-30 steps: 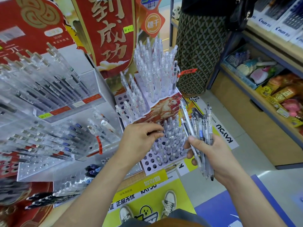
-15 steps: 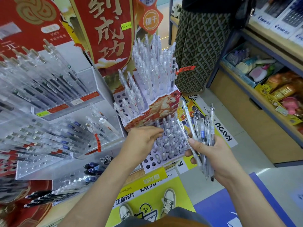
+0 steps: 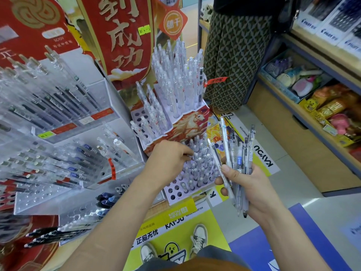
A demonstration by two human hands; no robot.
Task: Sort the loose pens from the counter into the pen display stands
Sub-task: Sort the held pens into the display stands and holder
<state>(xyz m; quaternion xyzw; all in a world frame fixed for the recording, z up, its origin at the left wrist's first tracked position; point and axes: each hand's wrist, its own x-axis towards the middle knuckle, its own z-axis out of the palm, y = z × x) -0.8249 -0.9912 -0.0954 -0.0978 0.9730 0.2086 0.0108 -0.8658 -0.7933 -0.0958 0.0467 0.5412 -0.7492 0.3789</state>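
My right hand (image 3: pixel 247 184) grips a fanned bundle of several clear pens (image 3: pixel 237 153), tips pointing down. My left hand (image 3: pixel 168 159) reaches over the lowest tier of a white stepped pen stand (image 3: pixel 175 193) with round holes. Its fingertips pinch the top of a clear pen (image 3: pixel 192 157) standing among many others in that tier. The stand's upper tiers (image 3: pixel 175 79) hold rows of upright clear pens, with some holes bare at the left and front.
Clear acrylic pen racks (image 3: pixel 58 122) fill the counter to the left, with dark pens (image 3: pixel 48 236) lying at the front. A person in a patterned skirt (image 3: pixel 234 55) stands behind the stand. Shelves of goods (image 3: pixel 322 106) line the right aisle.
My left hand stays at the lowest tier, fingers shifting slightly among the pens. My right hand with the bundle has barely moved; the view tilted a little.
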